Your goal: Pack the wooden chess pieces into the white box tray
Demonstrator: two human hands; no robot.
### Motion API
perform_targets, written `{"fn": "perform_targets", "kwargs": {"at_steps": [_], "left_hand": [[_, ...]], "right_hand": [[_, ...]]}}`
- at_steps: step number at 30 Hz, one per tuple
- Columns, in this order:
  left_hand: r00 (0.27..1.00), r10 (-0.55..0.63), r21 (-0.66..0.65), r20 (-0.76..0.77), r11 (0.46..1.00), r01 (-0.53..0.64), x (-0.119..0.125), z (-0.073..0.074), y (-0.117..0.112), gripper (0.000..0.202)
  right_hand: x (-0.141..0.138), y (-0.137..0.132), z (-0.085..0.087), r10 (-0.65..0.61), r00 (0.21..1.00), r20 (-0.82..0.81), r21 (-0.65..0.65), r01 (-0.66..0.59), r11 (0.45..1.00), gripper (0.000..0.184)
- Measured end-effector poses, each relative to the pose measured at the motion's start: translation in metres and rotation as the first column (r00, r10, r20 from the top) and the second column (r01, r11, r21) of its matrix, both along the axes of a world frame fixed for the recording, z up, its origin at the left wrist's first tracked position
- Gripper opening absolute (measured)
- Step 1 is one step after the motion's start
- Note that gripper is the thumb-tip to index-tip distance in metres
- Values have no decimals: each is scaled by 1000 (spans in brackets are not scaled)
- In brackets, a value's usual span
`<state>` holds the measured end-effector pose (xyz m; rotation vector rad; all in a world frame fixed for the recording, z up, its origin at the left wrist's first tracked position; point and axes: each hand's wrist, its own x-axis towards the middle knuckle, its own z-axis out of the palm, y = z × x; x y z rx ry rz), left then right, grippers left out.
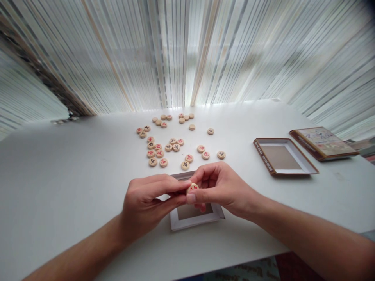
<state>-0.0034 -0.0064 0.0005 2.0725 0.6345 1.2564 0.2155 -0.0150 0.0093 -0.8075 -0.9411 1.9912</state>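
Observation:
Between my two hands is a round wooden Chinese chess piece (192, 188) with a red character facing up. My left hand (152, 197) pinches its left side between thumb and fingers. From the right, my right hand (221, 189) grips the same piece with thumb and index finger. Both hands are above an open shallow box (197, 223) with white walls and a grey-brown bottom, whose far part they partly cover. Just beyond them on the white table (111, 175) lie a black-marked piece (185, 165) and a red-marked piece (189, 158).
Several more chess pieces (159, 153) with red or black characters, some blank side up, lie scattered toward the back. At the right are an open box lid (281, 158) and a closed box (325, 142) with a printed cover. A striped curtain (187, 50) hangs behind the table.

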Motion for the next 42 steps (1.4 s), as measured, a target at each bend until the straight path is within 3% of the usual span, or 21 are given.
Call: {"fn": "perform_targets", "kwargs": {"at_steps": [7,15,21,28,34,38,42], "left_hand": [[999,-35,-34,4,999,35,5,7,0,40],[1000,-17,-92,-8,996,16,4,5,-1,41],[999,-42,-107,15,993,43,4,8,0,38],[998,-54,-130,25,990,56,4,7,-1,49],[994,-44,-216,100,974,64,4,7,-1,45],[993,-18,-241,119,969,46,6,9,-1,41],[997,13,-183,74,983,0,6,11,0,36]], "right_hand": [[1,0,3,-25,999,41,94,21,995,25],[1,0,5,-46,998,49,14,45,999,36],[0,0,8,-38,998,43,101,34,994,29],[1,0,7,-40,999,32,52,38,998,32],[3,2,9,-16,999,41,125,11,992,28],[4,1,9,-25,999,26,84,23,996,38],[2,0,9,-37,999,26,38,36,999,43]]}}
